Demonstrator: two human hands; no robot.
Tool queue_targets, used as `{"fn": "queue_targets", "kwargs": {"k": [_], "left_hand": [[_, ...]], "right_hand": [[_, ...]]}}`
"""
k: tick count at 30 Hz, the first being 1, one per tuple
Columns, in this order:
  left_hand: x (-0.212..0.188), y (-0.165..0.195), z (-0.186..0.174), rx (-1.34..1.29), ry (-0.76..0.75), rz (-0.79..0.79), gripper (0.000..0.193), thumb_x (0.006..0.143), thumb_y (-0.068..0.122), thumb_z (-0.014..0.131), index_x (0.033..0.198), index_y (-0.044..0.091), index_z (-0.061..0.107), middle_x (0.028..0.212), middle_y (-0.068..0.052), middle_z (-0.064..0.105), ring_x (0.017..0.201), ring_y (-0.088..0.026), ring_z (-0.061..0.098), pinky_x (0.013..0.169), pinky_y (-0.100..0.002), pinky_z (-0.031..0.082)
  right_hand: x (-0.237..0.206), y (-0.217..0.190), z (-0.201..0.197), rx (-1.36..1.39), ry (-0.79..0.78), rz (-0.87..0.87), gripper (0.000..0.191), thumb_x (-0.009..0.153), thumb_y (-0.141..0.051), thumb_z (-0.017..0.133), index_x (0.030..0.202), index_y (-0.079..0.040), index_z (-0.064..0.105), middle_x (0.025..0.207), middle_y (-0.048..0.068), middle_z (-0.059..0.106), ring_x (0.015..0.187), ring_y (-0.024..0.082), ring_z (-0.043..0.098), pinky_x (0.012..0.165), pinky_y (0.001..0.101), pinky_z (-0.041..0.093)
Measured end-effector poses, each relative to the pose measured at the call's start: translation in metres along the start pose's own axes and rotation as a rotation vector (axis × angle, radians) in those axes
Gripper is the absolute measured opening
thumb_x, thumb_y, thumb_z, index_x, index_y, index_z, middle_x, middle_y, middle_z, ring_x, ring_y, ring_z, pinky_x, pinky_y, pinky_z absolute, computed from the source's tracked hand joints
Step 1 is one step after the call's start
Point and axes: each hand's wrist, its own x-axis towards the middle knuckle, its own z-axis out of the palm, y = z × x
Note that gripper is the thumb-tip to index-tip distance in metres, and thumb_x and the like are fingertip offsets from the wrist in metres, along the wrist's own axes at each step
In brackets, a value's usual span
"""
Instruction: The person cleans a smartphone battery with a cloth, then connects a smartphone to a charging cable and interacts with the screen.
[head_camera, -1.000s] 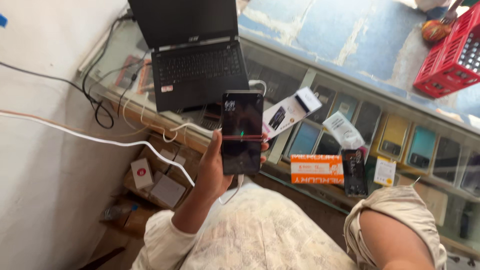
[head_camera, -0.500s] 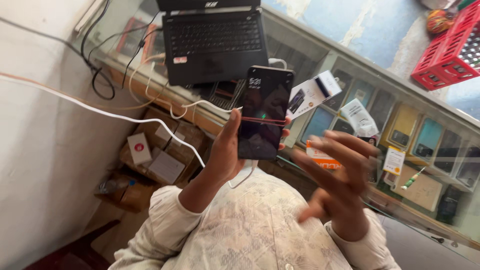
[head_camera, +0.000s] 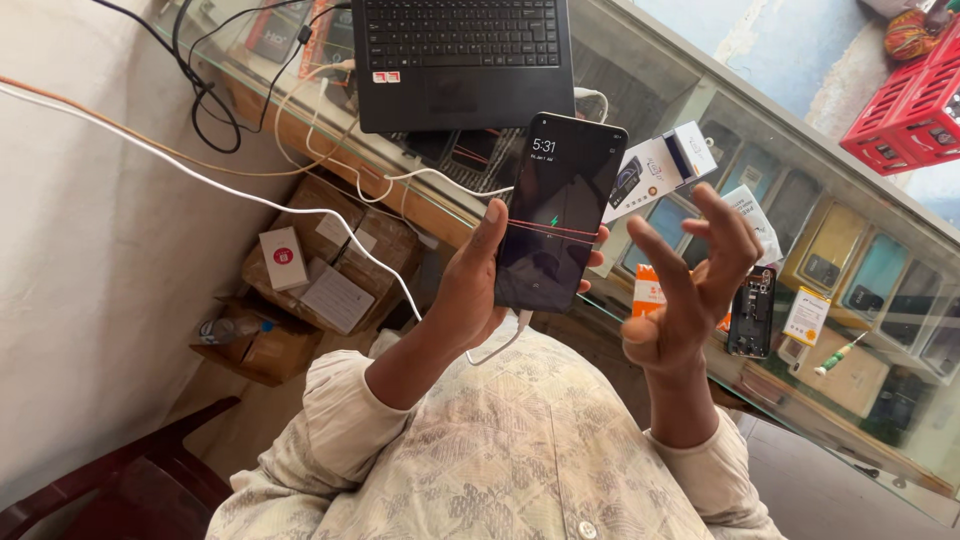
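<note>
Currently the left hand grips the smartphone upright above the glass counter — its screen is lit, a charging symbol shows, and a white cable is plugged into its base. The right hand hovers just beside it, fingers spread, holding nothing. Whether the red line across the screen is a crack or a display fault cannot be told — the cable's far end is lost among other cords.

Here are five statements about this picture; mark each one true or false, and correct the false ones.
1. The left hand holds a smartphone with its screen lit. True.
2. The right hand grips a screwdriver. False: it is empty, with fingers spread; the green-handled screwdriver lies on the glass counter.
3. A white cable is plugged into the smartphone's bottom end. True.
4. The laptop is closed. False: its keyboard shows.
5. The red plastic crate sits on the floor beside the cardboard boxes. False: it stands on the counter.
</note>
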Motion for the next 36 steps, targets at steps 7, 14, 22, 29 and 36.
{"fn": "queue_targets", "kwargs": {"k": [7,14,22,29,36], "left_hand": [[-0.002,0.000,-0.004,0.027,0.020,0.050,0.076,0.113,0.056,0.026,0.152,-0.006,0.045,0.136,-0.027,0.064,0.119,-0.031,0.069,0.098,-0.043,0.063],[-0.003,0.003,0.002,0.028,0.005,0.058,0.075,0.113,0.056,0.024,0.152,-0.003,0.046,0.135,-0.026,0.064,0.119,-0.030,0.070,0.095,-0.040,0.063],[-0.005,-0.003,0.005,0.048,0.016,0.080,0.074,0.112,0.055,0.024,0.151,-0.004,0.046,0.138,-0.025,0.062,0.121,-0.028,0.069,0.098,-0.039,0.063],[-0.010,-0.018,-0.006,0.002,0.063,0.040,0.075,0.112,0.058,0.026,0.151,-0.004,0.045,0.135,-0.021,0.063,0.118,-0.026,0.068,0.102,-0.038,0.060],[-0.016,-0.020,-0.008,-0.037,0.031,0.012,0.079,0.112,0.061,0.029,0.150,-0.007,0.045,0.135,-0.024,0.063,0.120,-0.030,0.068,0.107,-0.041,0.058]], "right_hand": [[-0.011,-0.019,0.004,0.071,-0.088,-0.087,0.086,0.100,-0.079,0.033,0.122,-0.008,0.077,0.142,0.019,0.052,0.129,0.032,0.050,0.090,0.0402,0.054],[-0.016,-0.030,-0.003,0.069,-0.161,-0.168,0.080,0.100,-0.075,0.034,0.121,-0.009,0.075,0.139,0.019,0.052,0.127,0.036,0.053,0.100,0.0465,0.053],[-0.017,-0.038,-0.004,0.061,-0.193,-0.106,0.076,0.102,-0.075,0.039,0.126,-0.012,0.074,0.144,0.018,0.048,0.133,0.035,0.048,0.106,0.0441,0.051],[-0.009,-0.049,-0.002,-0.028,-0.327,-0.101,0.078,0.100,-0.076,0.039,0.138,-0.015,0.070,0.154,0.019,0.038,0.142,0.040,0.038,0.122,0.0519,0.036],[-0.011,-0.048,0.005,-0.031,-0.236,-0.119,0.077,0.100,-0.075,0.035,0.136,-0.017,0.070,0.155,0.018,0.039,0.144,0.039,0.039,0.123,0.0525,0.037]]}}
